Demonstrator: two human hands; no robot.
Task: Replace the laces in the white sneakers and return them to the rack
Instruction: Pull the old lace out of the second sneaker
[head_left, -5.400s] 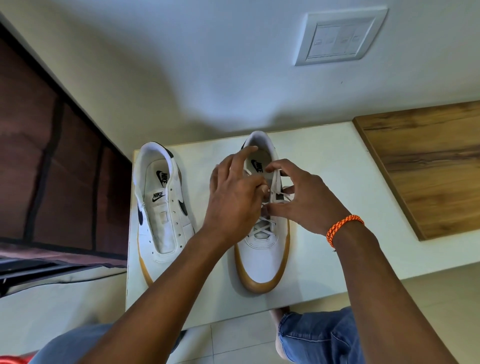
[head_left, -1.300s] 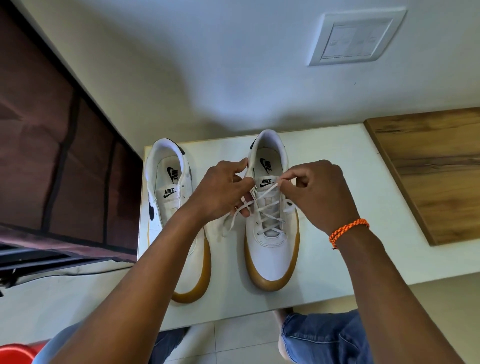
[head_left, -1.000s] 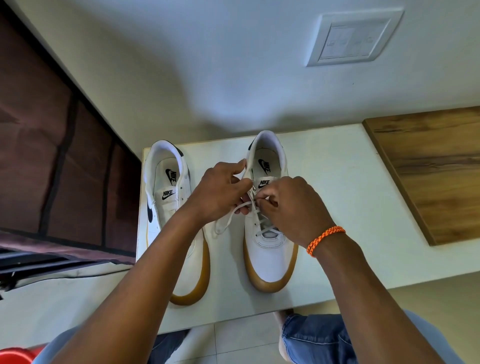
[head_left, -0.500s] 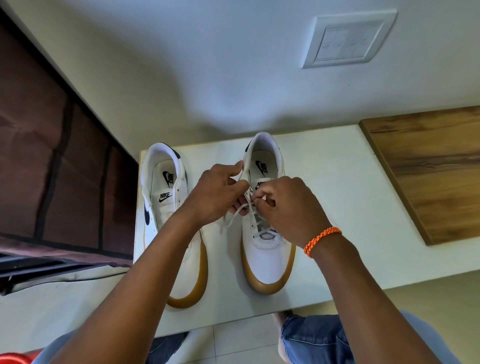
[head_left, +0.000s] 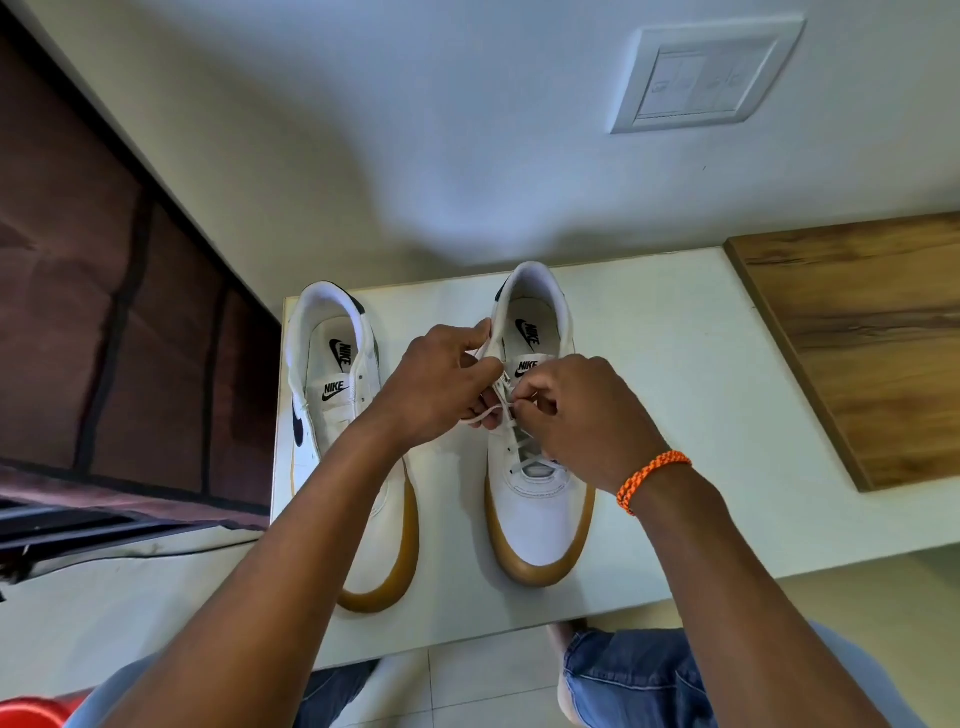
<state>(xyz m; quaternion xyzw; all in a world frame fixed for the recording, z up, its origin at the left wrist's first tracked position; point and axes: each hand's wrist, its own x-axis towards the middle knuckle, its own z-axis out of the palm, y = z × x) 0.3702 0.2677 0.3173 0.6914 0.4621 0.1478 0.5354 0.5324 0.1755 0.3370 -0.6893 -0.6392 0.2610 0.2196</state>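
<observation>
Nearest, at six o'clock, the toe of the right sneaker (head_left: 537, 519) points at the person on the white counter (head_left: 675, 415), its long axis running six to twelve o'clock. Midway up it, the left hand (head_left: 441, 384) pinches one end of the lace (head_left: 483, 415) from nine o'clock, and the right hand (head_left: 582, 410) pinches the other from three o'clock, both grips clenched on it and equally near the top eyelets. The unlaced left sneaker (head_left: 348, 415) lies just beside at nine o'clock; the coming pull likely runs crosswise to the shoe's axis.
</observation>
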